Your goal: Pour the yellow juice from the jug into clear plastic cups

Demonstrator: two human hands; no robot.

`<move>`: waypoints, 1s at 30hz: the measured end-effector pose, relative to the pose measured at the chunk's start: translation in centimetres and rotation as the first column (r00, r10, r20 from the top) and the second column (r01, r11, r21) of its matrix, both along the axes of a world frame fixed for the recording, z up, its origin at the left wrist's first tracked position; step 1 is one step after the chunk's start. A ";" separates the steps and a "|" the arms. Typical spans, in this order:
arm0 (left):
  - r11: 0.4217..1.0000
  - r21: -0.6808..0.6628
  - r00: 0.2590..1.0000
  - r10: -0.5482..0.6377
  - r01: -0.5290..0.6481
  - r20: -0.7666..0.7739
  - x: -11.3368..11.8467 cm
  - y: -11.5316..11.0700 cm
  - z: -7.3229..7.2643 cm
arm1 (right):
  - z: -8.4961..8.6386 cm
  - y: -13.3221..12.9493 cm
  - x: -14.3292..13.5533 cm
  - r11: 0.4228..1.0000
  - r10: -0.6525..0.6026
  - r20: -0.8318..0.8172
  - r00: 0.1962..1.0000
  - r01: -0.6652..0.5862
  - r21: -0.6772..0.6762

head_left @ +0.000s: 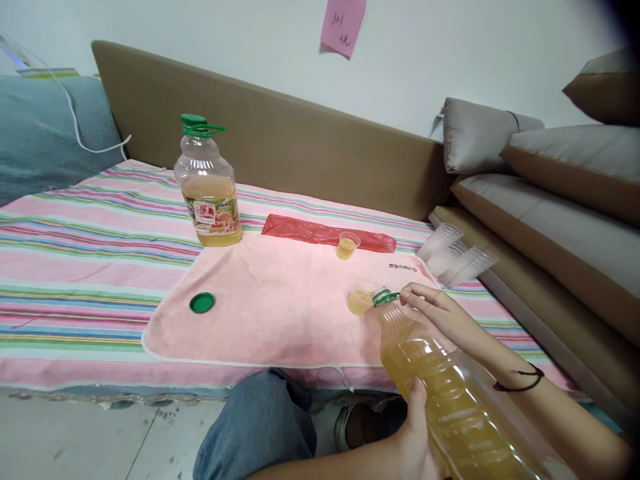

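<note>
A large clear bottle [450,400] of yellow liquid is tilted, its open neck pointing left and resting at the rim of a small plastic cup [359,303]. Liquid shows inside that cup. My left hand [417,433] supports the bottle's body from below, thumb along its side. The fingers of my right hand [425,300] are closed on the green ring handle [387,297] at the neck. Another small cup [347,247] with yellow liquid stands farther back. A green cap [202,303] lies on the pink cloth [270,307], to the left.
A second, capped bottle [210,200] stands upright at the back left. Behind the cloth lies a flattened red plastic bag [320,235]. Stacked clear cups [457,257] lie on the right, beside piled cushions [560,207]. A brown headboard [280,127] runs along the wall.
</note>
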State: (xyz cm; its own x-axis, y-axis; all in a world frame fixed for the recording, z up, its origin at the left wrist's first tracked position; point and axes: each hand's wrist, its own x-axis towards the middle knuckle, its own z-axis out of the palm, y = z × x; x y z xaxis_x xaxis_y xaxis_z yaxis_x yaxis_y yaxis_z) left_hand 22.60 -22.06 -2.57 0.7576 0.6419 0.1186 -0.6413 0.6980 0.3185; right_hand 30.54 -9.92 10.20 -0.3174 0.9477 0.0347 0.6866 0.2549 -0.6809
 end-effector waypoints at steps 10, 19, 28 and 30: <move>0.999 0.010 0.999 0.033 -0.033 0.021 0.3 -0.4 -0.3 | 0.0 0.0 -0.1 1.000 0.004 0.014 1.000 -0.004 -0.005; 1.000 -0.005 0.999 0.016 -0.016 0.031 0.1 -0.3 -0.4 | -0.4 0.3 0.3 1.000 0.020 0.028 0.999 -0.020 0.005; 0.999 0.023 0.998 0.039 -0.040 0.043 0.2 -0.4 -0.8 | -0.2 0.2 0.2 1.000 0.026 0.029 0.999 -0.026 0.007; 0.999 0.027 0.999 0.038 -0.039 0.033 0.1 -0.3 -0.7 | -0.1 0.3 0.2 0.999 0.032 0.031 0.999 -0.033 0.016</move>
State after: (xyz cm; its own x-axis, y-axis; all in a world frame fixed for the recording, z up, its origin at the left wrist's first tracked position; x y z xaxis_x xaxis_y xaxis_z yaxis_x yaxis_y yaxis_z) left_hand 22.73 -22.37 -3.25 0.7277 0.6668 0.1607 -0.6779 0.6636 0.3163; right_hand 30.74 -9.62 10.13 -0.3491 0.9362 0.0396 0.6986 0.2882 -0.6550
